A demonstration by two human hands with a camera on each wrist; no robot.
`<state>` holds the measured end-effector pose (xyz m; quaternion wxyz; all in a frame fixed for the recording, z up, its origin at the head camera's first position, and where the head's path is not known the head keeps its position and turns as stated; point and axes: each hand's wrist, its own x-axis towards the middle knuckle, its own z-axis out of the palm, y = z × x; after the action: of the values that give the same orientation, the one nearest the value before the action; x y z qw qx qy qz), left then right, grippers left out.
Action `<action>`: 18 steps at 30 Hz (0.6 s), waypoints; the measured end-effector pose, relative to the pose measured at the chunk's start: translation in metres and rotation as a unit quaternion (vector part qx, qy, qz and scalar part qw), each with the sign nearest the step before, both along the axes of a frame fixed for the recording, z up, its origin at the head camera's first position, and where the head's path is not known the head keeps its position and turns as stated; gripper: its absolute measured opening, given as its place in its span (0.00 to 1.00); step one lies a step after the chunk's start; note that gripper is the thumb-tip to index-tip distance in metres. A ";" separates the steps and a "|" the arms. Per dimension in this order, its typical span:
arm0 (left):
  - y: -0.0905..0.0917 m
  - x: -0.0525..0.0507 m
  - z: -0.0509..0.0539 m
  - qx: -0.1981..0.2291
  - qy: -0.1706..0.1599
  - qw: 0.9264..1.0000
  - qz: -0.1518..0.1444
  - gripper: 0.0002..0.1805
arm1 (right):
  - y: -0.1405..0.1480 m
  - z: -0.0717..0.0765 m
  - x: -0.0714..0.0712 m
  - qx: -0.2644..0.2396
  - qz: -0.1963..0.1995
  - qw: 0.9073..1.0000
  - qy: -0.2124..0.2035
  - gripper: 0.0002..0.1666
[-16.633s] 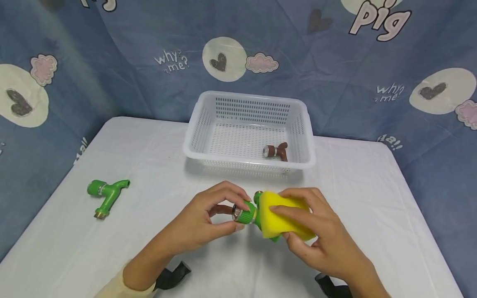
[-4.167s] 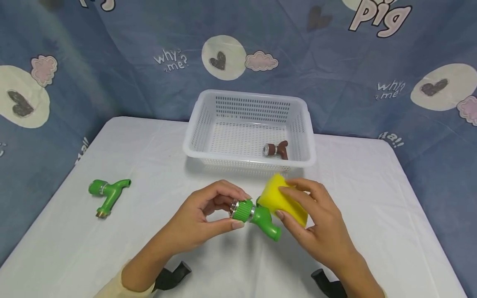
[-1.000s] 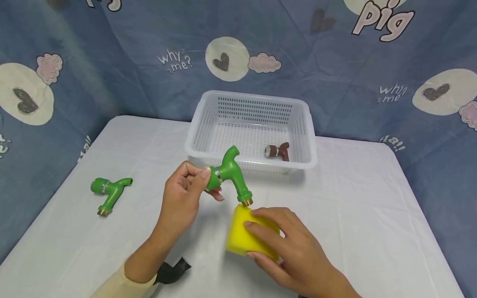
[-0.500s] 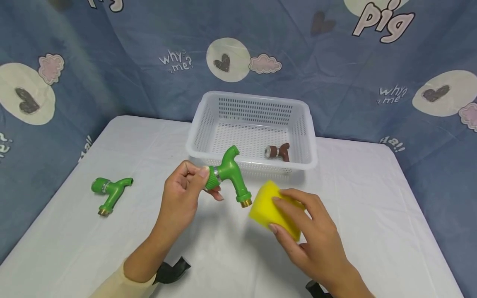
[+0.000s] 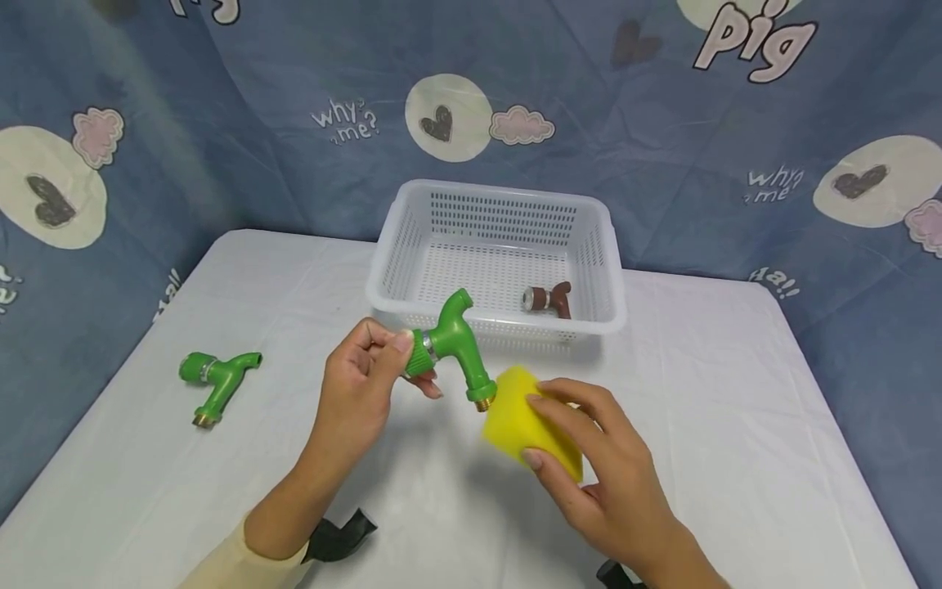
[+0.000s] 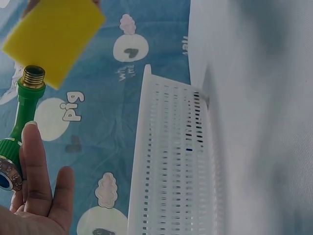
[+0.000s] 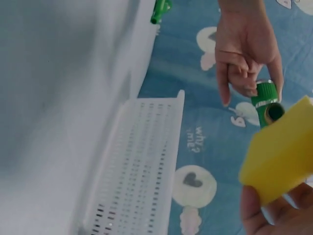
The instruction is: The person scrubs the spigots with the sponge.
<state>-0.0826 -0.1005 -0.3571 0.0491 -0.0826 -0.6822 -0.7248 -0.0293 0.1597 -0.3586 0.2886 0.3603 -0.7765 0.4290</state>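
In the head view my left hand point(image 5: 361, 384) pinches a green tap point(image 5: 458, 337) by its ribbed knob, holding it above the table. The tap's brass threaded end points down and to the right. My right hand point(image 5: 599, 458) grips a yellow sponge point(image 5: 526, 421) between thumb and fingers, right beside that brass end; whether they touch I cannot tell. From the left wrist view, the sponge point(image 6: 56, 36) stands just past the brass thread point(image 6: 33, 77). The right wrist view shows the sponge point(image 7: 281, 152) partly covering the tap point(image 7: 266, 95).
A white perforated basket point(image 5: 412, 307) stands at the back of the white table point(image 5: 721, 393), with a brown tap point(image 5: 552, 299) inside it. Another green tap point(image 5: 219, 380) lies on the left. A patterned blue cloth point(image 5: 280, 180) hangs behind.
Earlier the tap was lower and turned, with the sponge on its body. My left hand has since raised and turned it. In the last second the sponge moved right and up, then slightly back left.
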 end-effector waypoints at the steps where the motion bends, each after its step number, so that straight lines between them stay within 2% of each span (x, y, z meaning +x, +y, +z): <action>1: 0.000 0.000 0.000 0.000 0.001 1.000 -0.001 0.12 | 0.001 -0.001 -0.001 0.000 -0.001 1.000 -0.017 0.23; 4: 0.000 0.000 0.001 0.003 0.004 1.000 -0.002 0.12 | 0.005 -0.003 -0.002 0.000 -0.009 0.998 -0.060 0.23; 6: 0.000 -0.001 0.001 0.006 0.007 1.000 -0.003 0.12 | 0.007 -0.003 -0.002 -0.006 -0.019 0.997 -0.074 0.22; 9: 0.000 -0.001 0.000 0.009 0.010 1.000 -0.005 0.12 | 0.008 -0.002 0.001 -0.018 -0.027 0.997 -0.076 0.21; 14: -0.001 0.000 -0.001 0.010 0.011 1.000 -0.005 0.11 | 0.003 -0.003 0.004 -0.031 0.000 0.997 -0.072 0.20; 18: -0.001 0.000 0.000 0.003 0.010 1.000 -0.010 0.10 | 0.003 -0.006 0.002 -0.021 0.008 0.996 -0.091 0.20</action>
<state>-0.0828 -0.1017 -0.3575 0.0490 -0.0959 -0.6789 -0.7263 -0.0277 0.1628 -0.3642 0.2208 0.3195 -0.7875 0.4786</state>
